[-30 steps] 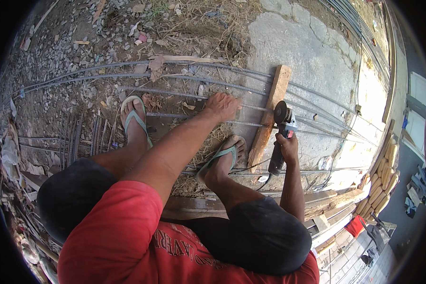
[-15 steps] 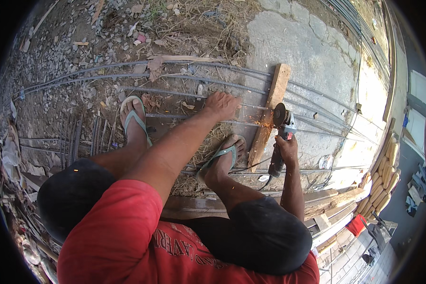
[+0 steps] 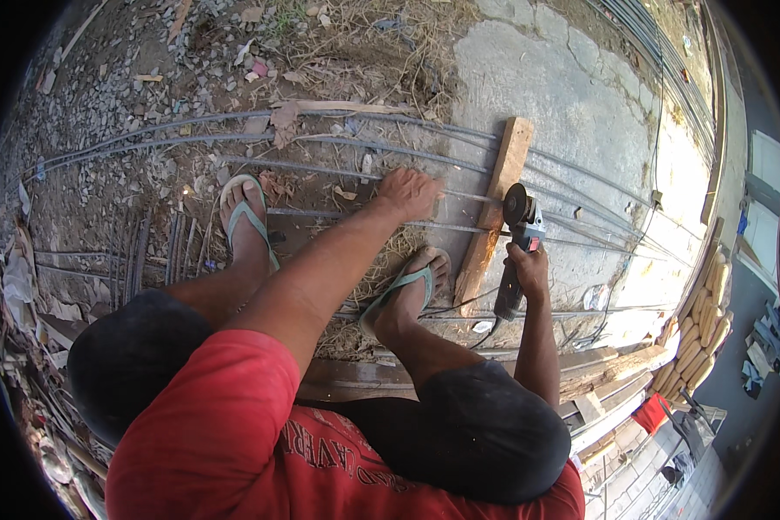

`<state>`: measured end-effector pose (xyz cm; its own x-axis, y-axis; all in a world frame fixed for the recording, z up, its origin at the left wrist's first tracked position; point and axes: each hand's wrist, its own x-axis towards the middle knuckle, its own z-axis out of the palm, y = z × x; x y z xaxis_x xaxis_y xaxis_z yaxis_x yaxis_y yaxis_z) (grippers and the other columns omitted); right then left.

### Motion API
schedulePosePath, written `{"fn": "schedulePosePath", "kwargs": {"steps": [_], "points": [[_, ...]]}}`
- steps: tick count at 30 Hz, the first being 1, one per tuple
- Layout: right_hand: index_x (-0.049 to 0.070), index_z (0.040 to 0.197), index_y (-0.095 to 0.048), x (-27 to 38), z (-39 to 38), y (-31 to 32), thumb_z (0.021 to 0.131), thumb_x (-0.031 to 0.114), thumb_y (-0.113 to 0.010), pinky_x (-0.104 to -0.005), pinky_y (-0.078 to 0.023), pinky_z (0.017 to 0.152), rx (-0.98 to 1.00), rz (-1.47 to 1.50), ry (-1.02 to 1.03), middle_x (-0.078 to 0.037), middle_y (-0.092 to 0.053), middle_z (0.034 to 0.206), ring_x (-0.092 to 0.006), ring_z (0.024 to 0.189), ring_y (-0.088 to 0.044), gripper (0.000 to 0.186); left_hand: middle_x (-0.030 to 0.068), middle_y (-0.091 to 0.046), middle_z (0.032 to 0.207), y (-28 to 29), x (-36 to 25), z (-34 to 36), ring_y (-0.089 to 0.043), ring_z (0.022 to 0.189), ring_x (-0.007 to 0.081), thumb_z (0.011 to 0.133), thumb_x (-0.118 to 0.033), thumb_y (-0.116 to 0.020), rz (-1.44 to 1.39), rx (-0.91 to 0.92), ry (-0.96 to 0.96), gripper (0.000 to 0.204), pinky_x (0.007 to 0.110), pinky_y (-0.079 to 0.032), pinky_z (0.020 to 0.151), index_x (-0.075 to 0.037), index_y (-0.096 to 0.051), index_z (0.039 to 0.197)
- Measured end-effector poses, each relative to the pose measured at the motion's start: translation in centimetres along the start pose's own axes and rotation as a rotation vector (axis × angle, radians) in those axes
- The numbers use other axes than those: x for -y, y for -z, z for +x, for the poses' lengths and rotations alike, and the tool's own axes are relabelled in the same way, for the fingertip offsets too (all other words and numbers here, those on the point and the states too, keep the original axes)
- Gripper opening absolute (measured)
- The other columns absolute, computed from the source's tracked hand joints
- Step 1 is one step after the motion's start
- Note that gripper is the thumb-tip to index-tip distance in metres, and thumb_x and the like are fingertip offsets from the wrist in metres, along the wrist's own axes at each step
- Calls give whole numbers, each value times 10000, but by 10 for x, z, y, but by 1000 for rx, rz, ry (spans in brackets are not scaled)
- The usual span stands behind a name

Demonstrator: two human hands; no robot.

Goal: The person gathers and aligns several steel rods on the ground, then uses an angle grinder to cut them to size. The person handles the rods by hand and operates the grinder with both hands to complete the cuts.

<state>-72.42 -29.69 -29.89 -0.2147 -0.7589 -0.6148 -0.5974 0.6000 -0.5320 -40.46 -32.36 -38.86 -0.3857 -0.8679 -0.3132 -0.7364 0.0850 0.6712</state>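
My right hand (image 3: 529,267) is wrapped round an angle grinder (image 3: 509,297), its dark disc (image 3: 516,204) raised beside a wooden plank (image 3: 512,152). Several long steel rods (image 3: 468,196) cross over the plank from left to right. Fingers curled, my left hand (image 3: 410,192) grips one of these rods just left of the plank; its fingertips are partly hidden. Closer to me, another rod (image 3: 446,227) meets the plank, with a small orange glow at that spot.
My sandalled feet (image 3: 250,212) stand on either side of the rods. Gravel and dry grass (image 3: 399,69) cover the ground at left, and a cracked concrete slab (image 3: 572,95) lies at right. Short rods (image 3: 134,251), lumber (image 3: 615,368) and stacked sacks (image 3: 698,325) lie around.
The spray of sparks at the disc has died away. My right hand has shifted the grinder slightly right and up, off the nearer rod. My left hand has barely moved.
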Motion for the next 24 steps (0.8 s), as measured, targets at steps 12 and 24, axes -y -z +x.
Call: {"fn": "schedulePosePath", "kwargs": {"steps": [12, 24], "points": [[-8, 1026, -638, -4, 4, -1, 837, 155, -703, -338, -534, 610, -5, 31, -15, -59, -671, 766, -157, 653, -663, 258, 185, -745, 930, 3, -3, 0, -724, 920, 394, 951, -255, -610, -2, -3, 2, 197, 534, -529, 812, -112, -711, 1040], [5, 1030, -615, -4, 0, -1, 857, 171, -716, -339, -537, 611, 1, -21, 10, -55, -650, 789, -170, 664, -660, 261, 186, -745, 940, -1, -1, 3, -720, 924, 399, 957, -269, -611, 1, 27, 17, 198, 532, -523, 822, -112, -709, 1028]]}}
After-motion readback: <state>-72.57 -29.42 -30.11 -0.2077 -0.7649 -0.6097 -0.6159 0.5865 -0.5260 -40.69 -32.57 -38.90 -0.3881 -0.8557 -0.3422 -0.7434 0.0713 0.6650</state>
